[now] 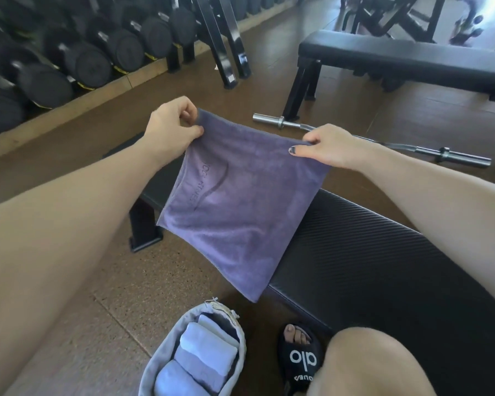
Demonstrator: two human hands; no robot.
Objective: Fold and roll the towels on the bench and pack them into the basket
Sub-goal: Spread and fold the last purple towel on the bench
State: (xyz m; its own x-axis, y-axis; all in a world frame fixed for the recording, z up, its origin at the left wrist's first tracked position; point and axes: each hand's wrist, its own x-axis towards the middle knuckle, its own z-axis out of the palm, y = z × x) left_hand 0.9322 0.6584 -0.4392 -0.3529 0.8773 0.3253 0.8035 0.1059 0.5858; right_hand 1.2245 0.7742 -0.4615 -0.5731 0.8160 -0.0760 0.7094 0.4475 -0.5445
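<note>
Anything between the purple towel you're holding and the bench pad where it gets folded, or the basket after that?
Nothing visible. The purple towel hangs from the left hand and right hand over the bench, whose pad shows bare. The basket on the floor is open-topped but already holds rolled towels.

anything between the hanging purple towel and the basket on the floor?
Nothing in the head view: the purple towel, pinched by left hand and right hand, hangs above bare floor before the basket.
</note>
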